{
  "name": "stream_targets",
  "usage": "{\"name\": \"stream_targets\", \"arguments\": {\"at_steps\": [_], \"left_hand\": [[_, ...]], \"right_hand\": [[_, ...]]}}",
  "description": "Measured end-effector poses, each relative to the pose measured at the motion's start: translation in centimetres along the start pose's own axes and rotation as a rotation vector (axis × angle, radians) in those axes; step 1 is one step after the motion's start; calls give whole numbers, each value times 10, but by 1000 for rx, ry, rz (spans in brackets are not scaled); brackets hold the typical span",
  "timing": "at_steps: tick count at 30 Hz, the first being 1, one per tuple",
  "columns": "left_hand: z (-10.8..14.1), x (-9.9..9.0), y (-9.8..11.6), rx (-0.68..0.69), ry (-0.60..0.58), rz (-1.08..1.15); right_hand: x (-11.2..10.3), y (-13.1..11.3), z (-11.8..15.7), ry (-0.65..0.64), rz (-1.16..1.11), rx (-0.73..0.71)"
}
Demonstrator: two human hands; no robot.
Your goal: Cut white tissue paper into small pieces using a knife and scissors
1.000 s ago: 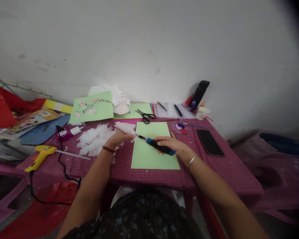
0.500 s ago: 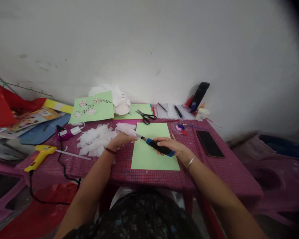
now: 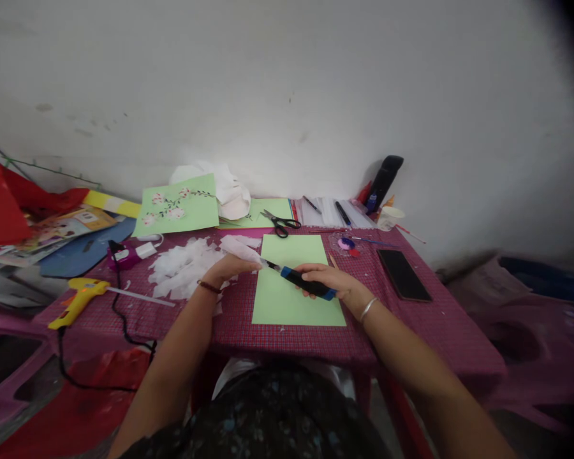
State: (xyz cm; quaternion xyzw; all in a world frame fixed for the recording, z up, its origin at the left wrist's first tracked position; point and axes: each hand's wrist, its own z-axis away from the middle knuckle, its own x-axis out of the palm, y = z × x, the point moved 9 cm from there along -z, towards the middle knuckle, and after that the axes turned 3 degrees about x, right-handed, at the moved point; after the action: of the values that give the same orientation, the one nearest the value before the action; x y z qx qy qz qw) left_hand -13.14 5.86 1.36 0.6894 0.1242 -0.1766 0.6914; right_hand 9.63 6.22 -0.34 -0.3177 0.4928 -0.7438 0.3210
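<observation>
My left hand [image 3: 229, 268] is closed on a folded piece of white tissue paper [image 3: 242, 247], held up near the left edge of a pale green sheet [image 3: 296, 306]. In my right hand [image 3: 330, 279] is a utility knife [image 3: 301, 280] with a black and blue handle. Its metal blade points left and meets the tissue paper by my left fingers; whether it cuts in cannot be seen. The green sheet lies flat beneath the knife. Left of my left hand a heap of torn white tissue pieces [image 3: 184, 268] is spread on the table.
Scissors [image 3: 281, 223] lie behind the green sheet. A yellow glue gun [image 3: 81, 299] with a black cord is at the left. A green card with painted flowers [image 3: 176, 204] leans at the back. A dark phone [image 3: 403, 274] and a paper cup [image 3: 390, 218] are on the right.
The knife's blade and the tissue paper have shifted very slightly against each other; more dark blade shows by my left fingers. Both hands keep their hold.
</observation>
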Motion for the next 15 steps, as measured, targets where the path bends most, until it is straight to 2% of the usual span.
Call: {"name": "stream_targets", "arguments": {"at_steps": [9, 15], "left_hand": [[-7, 29, -3, 50, -64, 114], [-9, 26, -14, -36, 5, 107]], "right_hand": [[9, -6, 2, -34, -9, -18], [6, -8, 2, -7, -38, -22]]}}
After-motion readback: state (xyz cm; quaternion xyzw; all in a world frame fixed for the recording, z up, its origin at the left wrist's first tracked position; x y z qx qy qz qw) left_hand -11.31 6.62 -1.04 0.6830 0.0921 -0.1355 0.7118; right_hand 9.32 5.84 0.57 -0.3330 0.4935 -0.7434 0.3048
